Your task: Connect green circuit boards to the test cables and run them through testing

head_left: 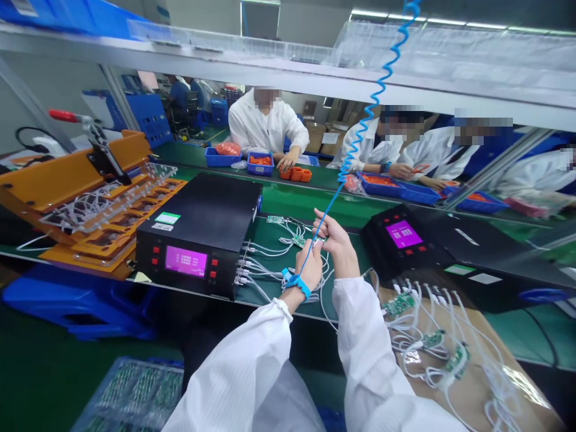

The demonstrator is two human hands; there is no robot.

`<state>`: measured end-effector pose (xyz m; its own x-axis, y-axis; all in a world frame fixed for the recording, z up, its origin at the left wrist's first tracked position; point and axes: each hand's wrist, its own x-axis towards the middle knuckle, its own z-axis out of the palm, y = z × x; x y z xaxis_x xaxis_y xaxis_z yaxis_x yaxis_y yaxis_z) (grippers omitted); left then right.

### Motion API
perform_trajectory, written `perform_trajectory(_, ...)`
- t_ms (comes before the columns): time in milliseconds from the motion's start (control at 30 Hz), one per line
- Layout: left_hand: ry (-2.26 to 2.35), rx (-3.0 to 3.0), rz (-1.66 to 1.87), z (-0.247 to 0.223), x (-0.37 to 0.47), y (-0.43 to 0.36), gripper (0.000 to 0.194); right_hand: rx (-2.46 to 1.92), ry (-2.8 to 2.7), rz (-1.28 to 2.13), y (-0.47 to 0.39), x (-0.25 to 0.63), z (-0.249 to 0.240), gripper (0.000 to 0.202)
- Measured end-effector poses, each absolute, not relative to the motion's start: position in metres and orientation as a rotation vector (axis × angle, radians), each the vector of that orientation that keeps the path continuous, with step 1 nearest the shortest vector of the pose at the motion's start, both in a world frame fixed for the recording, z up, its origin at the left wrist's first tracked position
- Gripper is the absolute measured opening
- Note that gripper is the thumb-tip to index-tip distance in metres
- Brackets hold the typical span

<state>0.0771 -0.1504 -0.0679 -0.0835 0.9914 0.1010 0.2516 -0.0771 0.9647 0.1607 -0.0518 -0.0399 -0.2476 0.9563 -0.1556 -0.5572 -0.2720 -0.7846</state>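
Observation:
My left hand (309, 265), with a blue wrist strap (297, 283) around its wrist, is closed at the end of a small green circuit board (299, 241). Close against it, my right hand (340, 245) has its fingers bent in a pinch; what they grip is hidden, though a bit of white shows between the hands. White cables (265, 268) run from the black tester (198, 228) toward the board and my hands. Another small circuit board (275, 219) lies just beyond. A coiled blue cord (360, 135) hangs from above down to the strap.
An orange fixture (27, 191) with a red-handled clamp stands at left. At right, another black tester (405, 234) has cabled circuit boards (400, 304) before it. Co-workers (270, 126) sit opposite with blue bins (260, 170). Trays of boards (130, 384) sit low at left.

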Motion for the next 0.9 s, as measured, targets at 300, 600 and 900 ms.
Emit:
perform_trajectory(300, 1.226, 0.924, 1.325, -0.091, 0.069, -0.15, 0.033, -0.995, -0.929, 1.354, -0.017, 0.192, -0.021, 0.072)
perform_trajectory(600, 0.911, 0.369, 1.588, -0.088, 0.053, -0.12, 0.041, -1.582, -1.52, 0.848, -0.027, 0.193, -0.072, 0.041)
perform_trajectory(900, 0.891, 0.232, 1.507, -0.089, 0.055, -0.113, 0.033, -1.916, -1.969, 0.478, -0.033, 0.181, -0.112, 0.03)
